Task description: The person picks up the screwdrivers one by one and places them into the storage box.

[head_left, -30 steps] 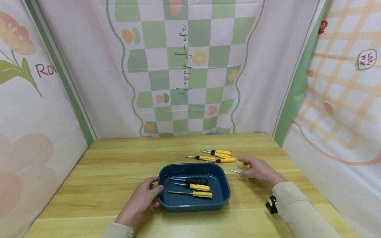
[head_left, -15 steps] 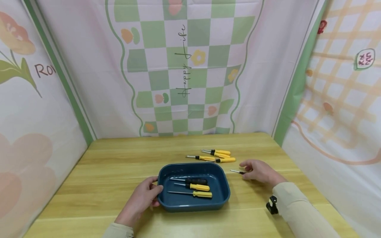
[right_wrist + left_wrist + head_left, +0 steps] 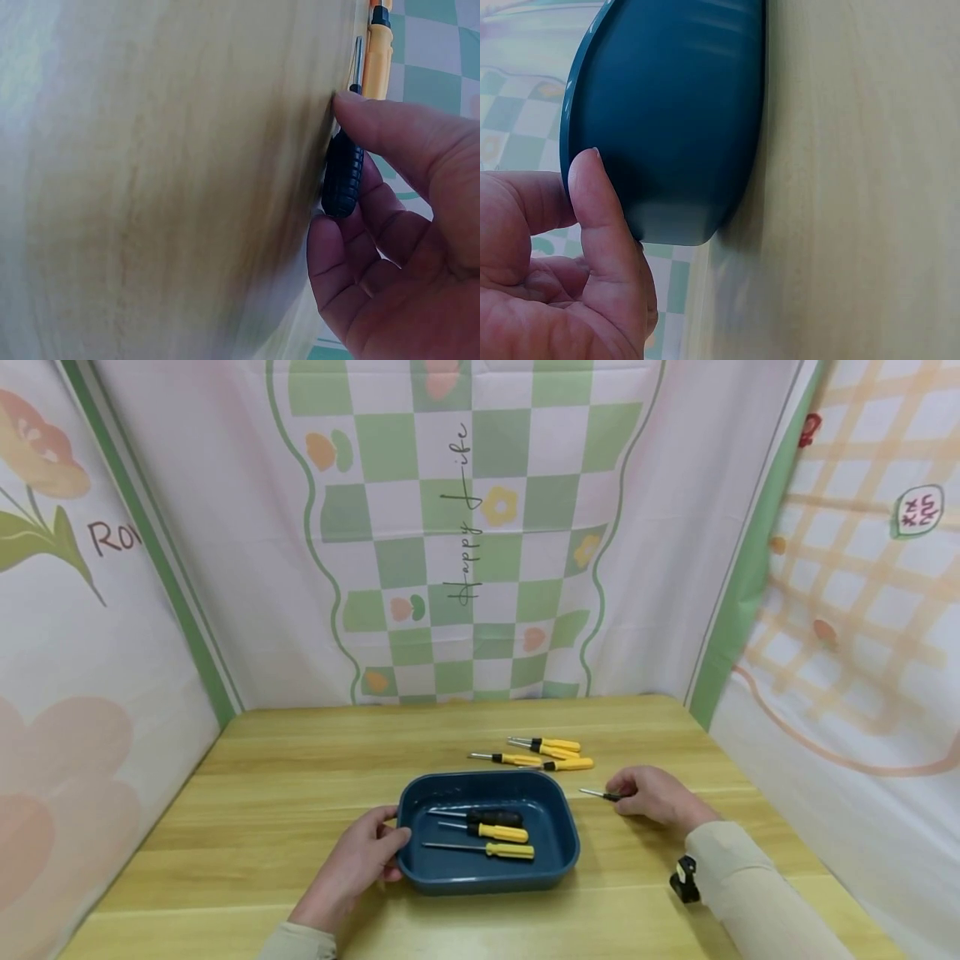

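Note:
My left hand [image 3: 365, 852] holds the left end of a dark blue tray [image 3: 487, 883], its thumb at the rim. Inside the tray lie a black-handled screwdriver [image 3: 495, 817] and two yellow-handled screwdrivers [image 3: 510, 852], their shafts pointing left. To the right of the tray, my right hand [image 3: 654, 795] pinches another black-handled screwdriver [image 3: 343, 176] at the table surface. The right wrist view shows the thumb near the front of its ribbed black handle, with fingers along the other side. In the head view the hand covers most of that handle.
Several yellow-handled screwdrivers [image 3: 567, 764] lie in a loose group behind the tray, close to its back right corner. The wooden table [image 3: 300, 777] ends at a checked cloth [image 3: 480, 568] at the back, and printed cloths hang on both sides.
My right hand has drawn back slightly and its fingers have closed in around the black-handled screwdriver, whose front part shows more. The left hand and the tray stay where they were.

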